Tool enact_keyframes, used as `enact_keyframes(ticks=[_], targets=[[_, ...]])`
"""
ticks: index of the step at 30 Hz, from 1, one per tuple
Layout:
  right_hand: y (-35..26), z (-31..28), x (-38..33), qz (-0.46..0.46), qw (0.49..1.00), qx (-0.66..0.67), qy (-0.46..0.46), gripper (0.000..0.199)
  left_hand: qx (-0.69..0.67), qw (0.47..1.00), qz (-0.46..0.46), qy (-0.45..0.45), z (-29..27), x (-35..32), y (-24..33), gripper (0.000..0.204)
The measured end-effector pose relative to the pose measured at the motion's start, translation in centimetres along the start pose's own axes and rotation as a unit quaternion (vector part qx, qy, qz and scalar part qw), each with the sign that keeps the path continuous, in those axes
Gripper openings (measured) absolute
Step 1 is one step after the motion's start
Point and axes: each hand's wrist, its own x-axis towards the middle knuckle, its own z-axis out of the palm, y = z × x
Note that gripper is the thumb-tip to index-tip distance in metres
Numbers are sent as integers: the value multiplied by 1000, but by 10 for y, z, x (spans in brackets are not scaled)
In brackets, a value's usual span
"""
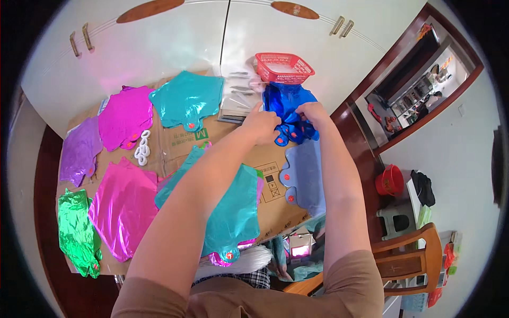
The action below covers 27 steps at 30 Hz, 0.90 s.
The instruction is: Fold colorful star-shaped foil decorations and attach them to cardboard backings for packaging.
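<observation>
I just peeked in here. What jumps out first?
Shiny foil balloons cover the cardboard: pink and green ones at the left, a teal one farther back. In the middle, both hands, left and right, grip a blue bunch, just below a red basket.

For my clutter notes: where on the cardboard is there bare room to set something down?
Bare cardboard shows between the teal balloon at the back and the teal stack in front, left of the pale blue balloons. The left side is crowded with overlapping foil balloons; both hands grip the dark blue stack.
</observation>
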Motion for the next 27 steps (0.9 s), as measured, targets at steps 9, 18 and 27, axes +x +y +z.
enact_keyframes(ticks=[9,18,27], targets=[[5,-1,7,7,998,-33,-49,9,56,988,36,143,10,0,1,36],[36,-38,44,90,993,75,29,21,119,991,-15,60,-5,-1,17,45],[20,-25,23,104,990,91,30,26,-6,969,72,236,-10,7,21,34]])
